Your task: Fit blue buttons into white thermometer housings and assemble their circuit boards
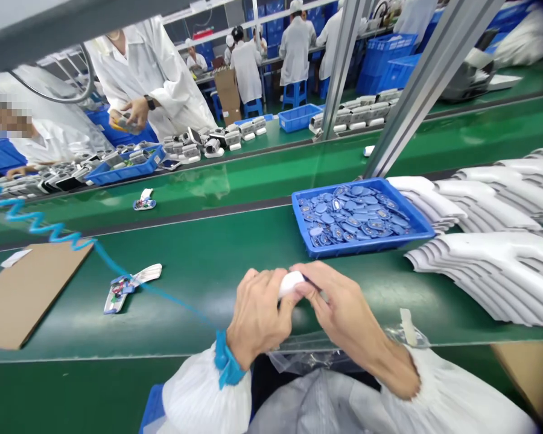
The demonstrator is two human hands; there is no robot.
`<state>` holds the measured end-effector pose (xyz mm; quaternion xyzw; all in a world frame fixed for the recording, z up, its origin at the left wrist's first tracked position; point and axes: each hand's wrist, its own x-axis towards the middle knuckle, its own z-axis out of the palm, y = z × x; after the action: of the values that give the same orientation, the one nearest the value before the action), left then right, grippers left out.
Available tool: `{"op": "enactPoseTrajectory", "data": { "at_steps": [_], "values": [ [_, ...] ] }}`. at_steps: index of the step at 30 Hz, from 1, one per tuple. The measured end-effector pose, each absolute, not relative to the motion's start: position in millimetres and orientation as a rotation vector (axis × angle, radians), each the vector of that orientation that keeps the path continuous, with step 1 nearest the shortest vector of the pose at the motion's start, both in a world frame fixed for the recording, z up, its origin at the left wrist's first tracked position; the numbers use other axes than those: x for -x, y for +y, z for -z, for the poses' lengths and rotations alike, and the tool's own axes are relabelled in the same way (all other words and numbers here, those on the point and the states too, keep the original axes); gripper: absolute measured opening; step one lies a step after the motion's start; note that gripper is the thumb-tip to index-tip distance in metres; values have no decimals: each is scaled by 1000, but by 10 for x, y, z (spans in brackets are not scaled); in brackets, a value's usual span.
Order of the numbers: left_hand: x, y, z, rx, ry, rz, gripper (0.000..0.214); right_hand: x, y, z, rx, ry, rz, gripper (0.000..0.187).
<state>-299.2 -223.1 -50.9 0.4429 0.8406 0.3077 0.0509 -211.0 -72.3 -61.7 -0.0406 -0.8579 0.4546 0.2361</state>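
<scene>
My left hand [257, 313] and my right hand [339, 310] meet over the near edge of the green belt [217, 265]. Both have their fingers closed on a small white plastic shell [291, 282] held between them. A blue strap with a coiled blue cord [40, 224] wraps my left wrist. Just beyond my hands stands a blue tray [366, 244] filled with several small blue circuit boards. On the belt to my left lies a white shell with a board fitted in it [129, 285].
Stacks of white shells [493, 241] lie at the right. A brown cardboard sheet [25, 292] rests at the left. Another shell [143, 201] sits on the far belt. Across it, people in white coats work at trays of parts [127, 166]. A metal post [416, 90] slants up.
</scene>
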Motion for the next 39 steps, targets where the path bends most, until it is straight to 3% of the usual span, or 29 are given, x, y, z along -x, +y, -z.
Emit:
{"op": "enactPoseTrajectory", "data": {
  "at_steps": [3, 5, 9, 13, 17, 19, 21, 23, 25, 29, 33, 36, 39],
  "values": [
    [2986, -2219, 556, -1448, 2550, -878, 15, 2021, -723, 725, 223, -2338, -1195, 17],
    [2951, -2224, 627, -1310, 2627, -1029, 16, 1940, -697, 751, 260, -2385, -1210, 16],
    [2888, -2172, 846, -744, 2932, -1335, 41, 1830, -680, 750, 156, -2567, -1257, 16],
    [2963, -2058, 975, -905, 3068, -1319, 50, 1797, -777, 818, 84, -2659, -1088, 23],
    [3061, -2115, 905, -972, 2936, -1199, 50, 1819, -831, 886, 284, -2705, -1087, 35],
    [3046, -2221, 863, -949, 2798, -1284, 34, 1877, -813, 887, 588, -2711, -1270, 42],
    [2997, -2323, 866, -919, 2695, -1514, 21, 1958, -794, 884, 984, -2624, -1667, 48],
    [2958, -2373, 918, -752, 2658, -1803, 29, 2032, -808, 888, 1219, -2497, -2113, 53],
    [2972, -2357, 992, -430, 2708, -1973, 47, 2078, -874, 893, 1073, -2558, -2255, 54],
    [3168, -2234, 1082, -187, 2890, -1785, 57, 2095, -1106, 886, 299, -2981, -1526, 29],
    [3326, -2160, 1075, -252, 2980, -1443, 53, 2134, -1295, 922, 57, -3110, -782, 29],
    [3340, -2223, 1030, -336, 2977, -1354, 51, 2185, -1290, 969, 0, -3058, -628, 26],
    [3435, -2426, 970, -514, 2939, -1201, 42, 2194, -1119, 1002, -15, -2847, -747, 28]
  ]
}}
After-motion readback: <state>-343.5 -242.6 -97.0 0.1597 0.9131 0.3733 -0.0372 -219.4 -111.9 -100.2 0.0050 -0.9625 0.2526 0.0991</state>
